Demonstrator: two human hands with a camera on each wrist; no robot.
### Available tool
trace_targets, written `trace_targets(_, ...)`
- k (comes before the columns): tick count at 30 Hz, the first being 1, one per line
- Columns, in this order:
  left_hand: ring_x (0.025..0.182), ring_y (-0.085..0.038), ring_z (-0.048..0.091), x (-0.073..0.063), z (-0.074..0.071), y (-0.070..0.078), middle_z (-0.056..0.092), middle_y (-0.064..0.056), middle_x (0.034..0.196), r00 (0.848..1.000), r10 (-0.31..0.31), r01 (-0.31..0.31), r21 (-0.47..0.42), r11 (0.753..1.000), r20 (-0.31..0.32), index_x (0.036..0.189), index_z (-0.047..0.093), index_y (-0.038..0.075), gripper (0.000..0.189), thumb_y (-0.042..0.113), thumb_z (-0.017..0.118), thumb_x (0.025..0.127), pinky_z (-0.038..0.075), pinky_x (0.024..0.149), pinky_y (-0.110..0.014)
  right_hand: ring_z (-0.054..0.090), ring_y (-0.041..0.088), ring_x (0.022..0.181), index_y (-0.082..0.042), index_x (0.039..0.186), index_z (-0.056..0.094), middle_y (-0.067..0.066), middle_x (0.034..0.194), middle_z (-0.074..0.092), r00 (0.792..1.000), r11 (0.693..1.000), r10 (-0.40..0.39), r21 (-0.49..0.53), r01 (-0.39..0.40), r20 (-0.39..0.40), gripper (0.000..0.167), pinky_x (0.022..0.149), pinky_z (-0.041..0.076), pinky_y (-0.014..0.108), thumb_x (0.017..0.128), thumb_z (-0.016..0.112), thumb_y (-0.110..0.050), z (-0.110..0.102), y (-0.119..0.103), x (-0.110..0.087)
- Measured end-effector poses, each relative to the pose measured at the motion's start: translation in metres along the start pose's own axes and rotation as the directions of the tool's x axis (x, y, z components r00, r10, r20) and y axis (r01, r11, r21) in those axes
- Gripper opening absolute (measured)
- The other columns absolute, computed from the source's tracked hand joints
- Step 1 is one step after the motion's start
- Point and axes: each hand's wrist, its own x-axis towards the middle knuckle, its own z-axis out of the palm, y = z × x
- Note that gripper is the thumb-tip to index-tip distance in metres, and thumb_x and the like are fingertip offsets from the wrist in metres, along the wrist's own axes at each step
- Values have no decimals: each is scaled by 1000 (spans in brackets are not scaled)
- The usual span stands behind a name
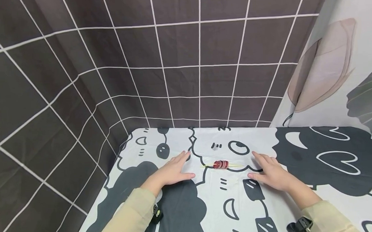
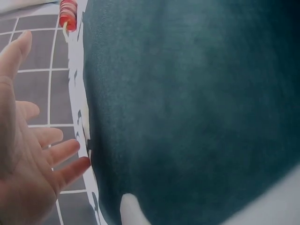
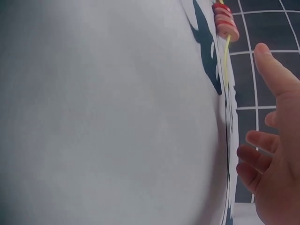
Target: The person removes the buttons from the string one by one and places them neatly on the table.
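At the left, we judge that the left hand (image 1: 172, 170) could lose beads if it raised its end of the yellow cord (image 1: 236, 166) alone: the tilt would let them run toward the opposite end, and we cannot tell whether a knot stops them there. At the centre, the red-and-pale bead stack (image 1: 221, 164) looks rounded, so we would expect a glancing fingertip to roll it across the patterned cloth on the surface (image 1: 215, 215) rather than secure it. The cord seems thin and lies close to that cloth; a hurried pinch might take up fabric, or miss. At the right, a pull by the right hand (image 1: 271, 173) with nothing holding the far end could, we think, draw the cord out through the beads.

As to position, we find the left hand to the left of the stack, thumb pointing toward the cord's left end but apart from it. The bead stack lies on its side between the hands, a short tail of cord showing on either side. The right hand lies to the right, thumb and fingertips near the right tail without touching it. The two hands are well apart, their fingers extended and holding nothing; we cannot tell whether either rests on the cloth.
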Motion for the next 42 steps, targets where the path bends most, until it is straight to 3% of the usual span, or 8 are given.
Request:
trace_targets(13, 138, -34, 20, 0, 0, 5, 19, -14, 153, 1000, -5, 5, -3, 1000, 6, 150, 20, 14, 85, 58, 54, 86, 22, 108, -48, 41, 53, 115, 12, 135, 34, 35, 126, 44, 999, 998, 21, 60, -22, 25, 82, 94, 30, 62, 83, 68, -41, 3, -2, 2)
trace_targets(36, 136, -29, 27, 5, 1, 12, 30, -12, 148, 997, 20, -25, -72, 997, -79, 147, 28, 11, 76, 47, 58, 88, 25, 107, -44, 43, 49, 116, 10, 133, 40, 31, 126, 47, 993, 994, 84, 71, -89, 79, 74, 94, 33, 59, 84, 67, -40, 5, -11, 6)
trace_targets(42, 136, -28, 29, 6, 2, 14, 31, -13, 148, 997, 7, -15, -103, 995, -73, 148, 26, 11, 76, 46, 58, 88, 26, 107, -43, 45, 48, 115, 10, 132, 41, 31, 125, 47, 993, 993, 85, 80, -92, 85, 72, 93, 36, 57, 85, 67, -37, 6, -12, 6)
